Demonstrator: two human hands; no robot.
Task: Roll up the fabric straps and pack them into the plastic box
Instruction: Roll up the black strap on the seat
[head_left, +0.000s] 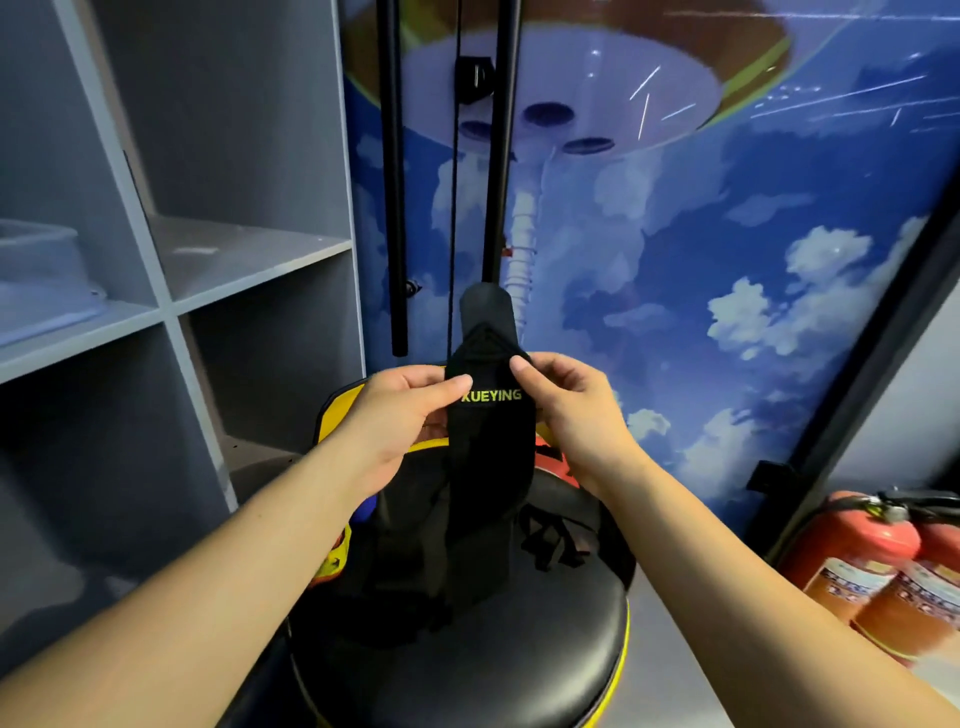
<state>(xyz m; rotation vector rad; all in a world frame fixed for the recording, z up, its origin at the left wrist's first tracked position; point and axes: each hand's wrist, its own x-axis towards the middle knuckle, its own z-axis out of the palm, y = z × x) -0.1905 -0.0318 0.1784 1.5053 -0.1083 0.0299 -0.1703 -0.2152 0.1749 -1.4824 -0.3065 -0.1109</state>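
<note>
Strap (491, 415) pinched between left hand (400, 415), right hand (571, 410)

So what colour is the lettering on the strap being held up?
Yellow-green lettering on the black strap, clearest in the head view.

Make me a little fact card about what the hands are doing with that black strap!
strap: black fabric strap, yellow letters, held upright, lower part hanging down
left hand: left hand pinches the strap's left edge
right hand: right hand pinches its right edge
rolled yet: not visibly
underneath: round black stool with more black straps on it
plastic box: not clearly visible
nearby: red fire extinguishers, grey shelves
</note>
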